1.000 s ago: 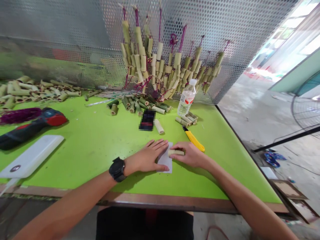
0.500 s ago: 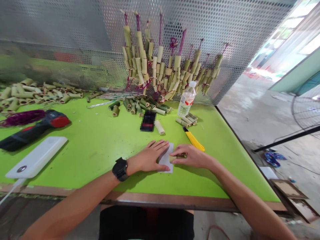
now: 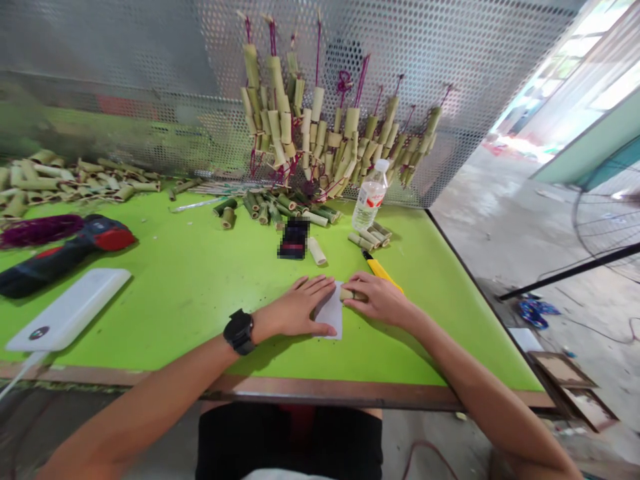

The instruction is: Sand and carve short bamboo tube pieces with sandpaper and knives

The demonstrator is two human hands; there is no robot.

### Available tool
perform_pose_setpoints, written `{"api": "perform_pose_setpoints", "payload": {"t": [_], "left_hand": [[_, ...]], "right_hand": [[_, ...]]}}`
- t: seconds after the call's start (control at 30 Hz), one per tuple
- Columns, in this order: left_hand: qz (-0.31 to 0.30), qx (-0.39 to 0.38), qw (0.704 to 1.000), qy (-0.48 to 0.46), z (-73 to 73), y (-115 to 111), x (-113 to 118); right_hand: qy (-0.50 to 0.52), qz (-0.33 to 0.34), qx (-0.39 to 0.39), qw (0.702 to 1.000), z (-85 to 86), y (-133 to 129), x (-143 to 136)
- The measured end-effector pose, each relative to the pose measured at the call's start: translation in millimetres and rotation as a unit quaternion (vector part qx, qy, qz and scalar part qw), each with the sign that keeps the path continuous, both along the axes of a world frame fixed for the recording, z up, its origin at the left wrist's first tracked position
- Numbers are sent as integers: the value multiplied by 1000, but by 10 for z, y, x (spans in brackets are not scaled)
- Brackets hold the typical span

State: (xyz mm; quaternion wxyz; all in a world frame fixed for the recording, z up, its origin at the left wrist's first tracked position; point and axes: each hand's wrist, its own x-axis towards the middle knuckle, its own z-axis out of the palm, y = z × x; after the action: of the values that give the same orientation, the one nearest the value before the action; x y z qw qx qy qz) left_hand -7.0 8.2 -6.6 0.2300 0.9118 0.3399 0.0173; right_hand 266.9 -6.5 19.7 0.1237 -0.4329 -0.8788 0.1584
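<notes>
Over the table [image 3: 190, 300] the forearms [image 3: 165, 373] angle inward. The left hand [image 3: 300, 310] lies palm down, thumb spread, fingers extended, gripping nothing — flat on the sheet [image 3: 332, 313]; the right hand [image 3: 375, 298] curls, fingers pinching a tube [image 3: 346, 294] at the sheet's right edge.

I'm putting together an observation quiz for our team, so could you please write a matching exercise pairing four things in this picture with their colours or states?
Column one:
1. Left hand
2. Right hand
3. Bottle
4. Power tool

Column two:
A. Clear, with a white cap
B. Gripping a bamboo piece
C. Black and red
D. Spread out on the paper

Right pairs: 1-D; 2-B; 3-A; 4-C
</notes>
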Motion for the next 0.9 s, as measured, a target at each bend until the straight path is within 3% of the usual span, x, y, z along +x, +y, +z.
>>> {"api": "perform_pose_setpoints", "payload": {"t": [0.13, 0.37, 0.6, 0.8, 0.9], "left_hand": [[-5, -1, 1000, -8, -4, -2, -4], [-6, 9, 1000, -7, -18, 1, 2], [-3, -7, 1000, -15, -2, 8, -1], [1, -6, 1000, -2, 24, 5, 11], [1, -5, 1000, -6, 15, 5, 12]], "right_hand": [[0, 65, -29, 997, 26, -58, -28], [16, -19, -7, 1000, -32, 77, 30], [50, 68, -72, 994, 16, 17, -9], [16, -32, -17, 999, -5, 111, 33], [38, -5, -26, 999, -22, 56, -17]]}}
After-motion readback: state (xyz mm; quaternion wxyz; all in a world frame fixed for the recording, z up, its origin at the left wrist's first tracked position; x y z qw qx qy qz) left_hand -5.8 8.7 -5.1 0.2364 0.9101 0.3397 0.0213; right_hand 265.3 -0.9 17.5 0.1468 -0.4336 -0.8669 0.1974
